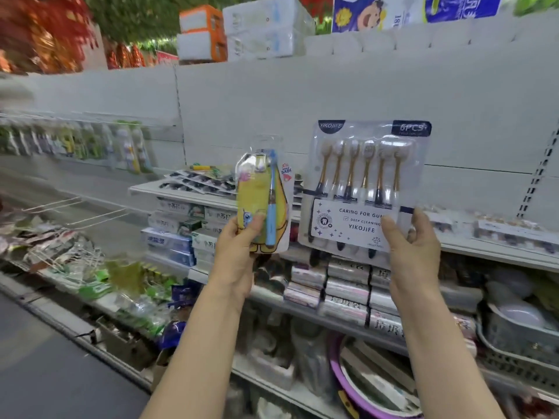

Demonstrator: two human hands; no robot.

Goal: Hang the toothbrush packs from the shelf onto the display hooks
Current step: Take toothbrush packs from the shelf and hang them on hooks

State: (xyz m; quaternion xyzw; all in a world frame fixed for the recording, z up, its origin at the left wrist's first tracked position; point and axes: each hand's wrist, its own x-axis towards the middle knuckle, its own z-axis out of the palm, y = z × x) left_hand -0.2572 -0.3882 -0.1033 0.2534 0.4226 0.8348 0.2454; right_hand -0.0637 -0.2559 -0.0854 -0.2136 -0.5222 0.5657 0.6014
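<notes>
item one, centre of the frame: my left hand (239, 252) grips the lower end of a small yellow children's toothbrush blister pack with one blue-handled brush (262, 201), thumb curled across its front, pack held upright. item two, right of centre: my right hand (411, 252) holds the large clear six-piece toothbrush pack with gold-and-navy handles and a white label (363, 189) by its lower right corner, thumb on the front of the label, fingers behind, pack upright and just beside the yellow one without touching it. item three, behind both packs: a white metal shelf (145, 187) carrying flat dark toothbrush packs (199, 179) in overlapping rows, with stacked toothpaste boxes (178, 228) beneath it. item four, left of the frame: bare white wire display hooks (90, 214) jutting out, and above them a blurred row of hanging toothbrush packs (90, 143). item five, lower right: a purple-rimmed basin (357, 385) and a grey plastic basket (514, 343) on the lower shelves. item six, top of the frame: wrapped tissue packs (266, 25) standing along the shelf top.
</notes>
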